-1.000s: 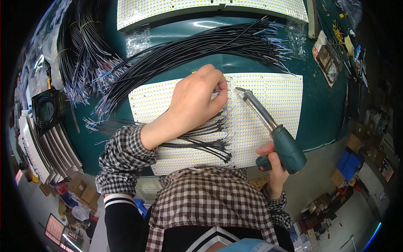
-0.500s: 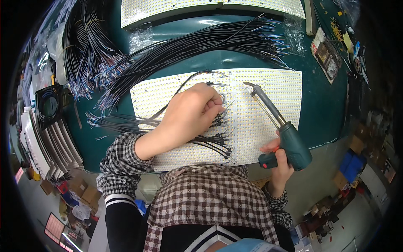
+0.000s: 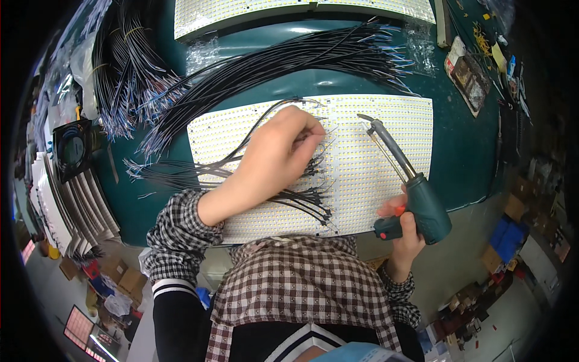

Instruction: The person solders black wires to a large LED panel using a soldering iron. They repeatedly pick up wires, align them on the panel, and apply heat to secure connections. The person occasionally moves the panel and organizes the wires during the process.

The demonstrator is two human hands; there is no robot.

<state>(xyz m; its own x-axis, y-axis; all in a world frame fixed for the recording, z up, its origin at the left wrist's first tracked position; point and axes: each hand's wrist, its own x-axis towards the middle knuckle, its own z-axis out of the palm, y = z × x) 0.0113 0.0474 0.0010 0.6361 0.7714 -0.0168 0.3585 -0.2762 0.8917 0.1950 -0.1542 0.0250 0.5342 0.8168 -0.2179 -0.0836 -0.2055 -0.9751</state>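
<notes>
A large white LED panel (image 3: 386, 157), covered in rows of small yellowish dots, lies on the bench in front of me. Over its left half, my left hand (image 3: 274, 151) pinches a thin wire near the centre seam; the fingers partly hide it. Black cables (image 3: 301, 199) with stripped ends run under this hand to the seam, several of them at its lower part. My right hand (image 3: 405, 241) grips the handle of a dark green soldering gun (image 3: 428, 208) with a red trigger. Its bent tip points up and left above the panel's right half, apart from the wires.
A long bundle of black cables (image 3: 271, 66) with blue and white ends lies beyond the panel, with more bundles (image 3: 129, 66) at the far left. Another LED panel (image 3: 259, 15) is at the back. A dirty solder box (image 3: 467, 75) sits far right; a small black fan (image 3: 72, 151) sits left.
The soldering gun's tip has moved slightly right, away from the seam. My left hand has shifted a little up and right, its fingers still pinched.
</notes>
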